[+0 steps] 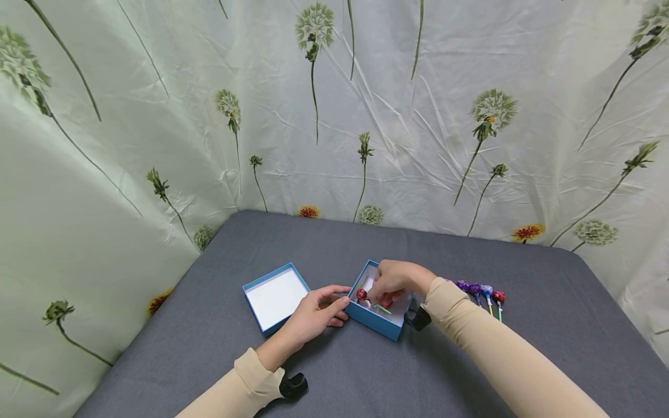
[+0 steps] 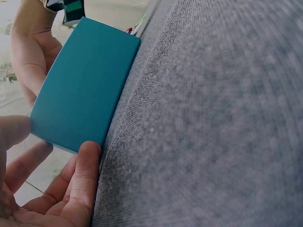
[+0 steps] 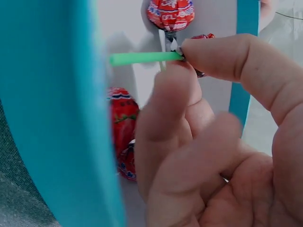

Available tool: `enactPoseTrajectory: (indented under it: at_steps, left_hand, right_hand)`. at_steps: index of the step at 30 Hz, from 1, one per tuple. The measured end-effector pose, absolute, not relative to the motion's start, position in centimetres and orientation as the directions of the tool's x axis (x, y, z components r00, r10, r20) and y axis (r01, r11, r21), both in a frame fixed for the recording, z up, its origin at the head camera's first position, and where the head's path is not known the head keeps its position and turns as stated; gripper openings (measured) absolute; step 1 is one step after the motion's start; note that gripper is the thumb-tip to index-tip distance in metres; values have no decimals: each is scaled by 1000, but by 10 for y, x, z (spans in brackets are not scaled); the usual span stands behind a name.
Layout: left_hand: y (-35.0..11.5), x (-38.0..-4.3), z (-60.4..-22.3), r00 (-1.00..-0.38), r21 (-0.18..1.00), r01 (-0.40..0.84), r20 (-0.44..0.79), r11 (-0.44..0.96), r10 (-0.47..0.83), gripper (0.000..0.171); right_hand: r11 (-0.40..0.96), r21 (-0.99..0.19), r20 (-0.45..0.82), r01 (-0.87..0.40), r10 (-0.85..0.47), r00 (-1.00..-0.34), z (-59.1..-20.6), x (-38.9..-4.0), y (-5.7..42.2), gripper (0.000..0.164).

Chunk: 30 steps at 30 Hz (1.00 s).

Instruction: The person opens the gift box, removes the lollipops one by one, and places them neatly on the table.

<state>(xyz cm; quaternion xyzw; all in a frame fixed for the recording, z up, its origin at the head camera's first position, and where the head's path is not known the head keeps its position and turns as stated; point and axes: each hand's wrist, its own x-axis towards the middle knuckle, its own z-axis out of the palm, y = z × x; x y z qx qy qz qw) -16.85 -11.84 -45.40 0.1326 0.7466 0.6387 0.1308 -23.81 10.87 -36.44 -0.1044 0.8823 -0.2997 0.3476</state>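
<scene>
A blue box with a pale inside stands on the grey table, several red-wrapped lollipops in it. My left hand holds the box at its left corner, thumb near the rim and another finger low by the table in the left wrist view. Inside the box, my right hand pinches a lollipop's green stick between thumb and forefinger. A red wrapped lollipop head shows above that stick, and another red wrapper lies beside the fingers. Which head belongs to the green stick, I cannot tell.
The box's blue-edged lid lies white side up, left of the box. Right of the box, partly behind my right sleeve, several lollipops lie in a row, with purple, blue and red wrappers. A flower-printed curtain hangs behind the table.
</scene>
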Motion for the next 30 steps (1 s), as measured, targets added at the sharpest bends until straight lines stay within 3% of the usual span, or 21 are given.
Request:
enactPoseTrajectory:
  at_steps: [18, 30]
  left_hand:
    - [-119, -169, -454, -930, 989, 24, -32, 149, 366, 41]
    - [-119, -169, -452, -930, 988, 15, -44, 156, 366, 41]
  right_hand:
    - [745, -667, -530, 8, -466, -708, -346, -238, 119, 13]
    - [695, -719, -453, -16, -485, -748, -330, -234, 139, 15]
